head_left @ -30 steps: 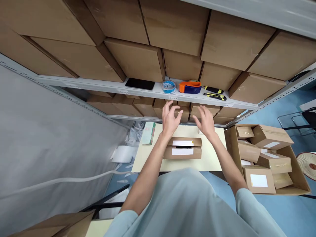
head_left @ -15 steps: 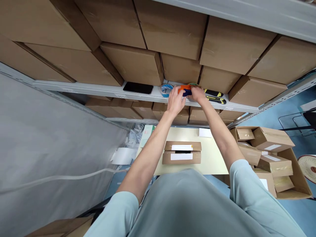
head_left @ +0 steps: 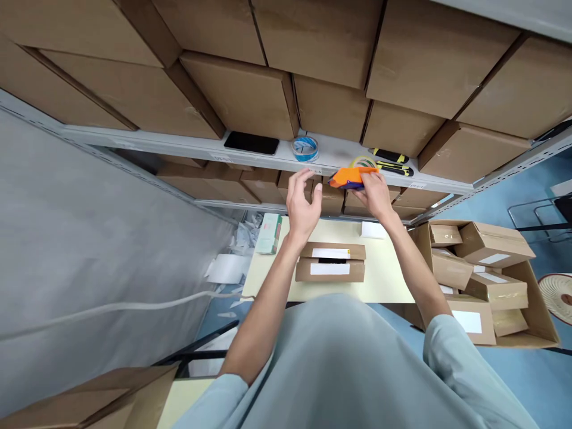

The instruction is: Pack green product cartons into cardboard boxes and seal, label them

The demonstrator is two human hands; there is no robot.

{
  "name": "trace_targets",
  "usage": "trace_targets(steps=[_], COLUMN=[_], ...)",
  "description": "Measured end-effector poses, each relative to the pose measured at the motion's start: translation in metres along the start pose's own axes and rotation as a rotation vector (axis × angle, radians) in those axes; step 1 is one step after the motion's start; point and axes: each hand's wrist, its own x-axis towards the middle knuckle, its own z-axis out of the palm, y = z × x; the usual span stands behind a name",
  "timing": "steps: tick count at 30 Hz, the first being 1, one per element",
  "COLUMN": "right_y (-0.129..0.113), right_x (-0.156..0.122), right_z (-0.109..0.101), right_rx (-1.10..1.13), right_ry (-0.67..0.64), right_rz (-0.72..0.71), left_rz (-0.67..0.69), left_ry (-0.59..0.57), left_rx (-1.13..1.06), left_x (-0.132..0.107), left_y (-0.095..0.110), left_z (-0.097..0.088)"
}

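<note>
My right hand [head_left: 374,193] grips an orange and dark-blue tape dispenser [head_left: 351,177] just off the front edge of the shelf. A yellow-green tape roll [head_left: 363,162] shows right behind it; whether it lies on the shelf or sits in the dispenser I cannot tell. To the left, my left hand [head_left: 304,202] is raised with its fingers apart and nothing in them. A blue tape roll [head_left: 305,149] rests on the shelf beyond it. Below my arms, a cardboard box [head_left: 330,271] with white labels and slightly parted top flaps lies on the cream table [head_left: 388,280].
Cardboard boxes [head_left: 330,107] fill the shelf [head_left: 277,164]. A black phone [head_left: 251,143] and two yellow-black utility knives [head_left: 393,168] lie along its edge. A green-white box [head_left: 269,233] stands on the table's left. At right, a big carton [head_left: 536,322] holds several smaller boxes.
The dispenser has come off the shelf toward me in my right hand. My left hand has let go of it and drawn back, leaving the blue tape roll in plain sight.
</note>
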Motion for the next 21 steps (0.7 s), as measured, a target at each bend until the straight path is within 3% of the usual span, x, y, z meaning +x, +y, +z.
trace_targets(steps=[5,9,14,21], right_y=[-0.027,-0.050,-0.068,-0.083], right_x=[-0.102,-0.161,-0.202,-0.226], right_z=[-0.023,-0.038,-0.047,-0.057], right_rx=[0.021,0.008,-0.031,-0.067], right_ry=[0.077,0.110,0.092,0.132], right_rz=[-0.097,-0.156,-0.175,-0.244], left_rz=[-0.083,-0.129,-0.193,-0.258], left_ry=[-0.103,-0.148,-0.336,-0.518], left_rx=[-0.080,-0.158,-0.238,-0.273], left_x=[-0.071,-0.104,-0.119,-0.113], left_y=[0.040,0.057,0.070,0.080], left_z=[-0.033,-0.049,-0.061,-0.067])
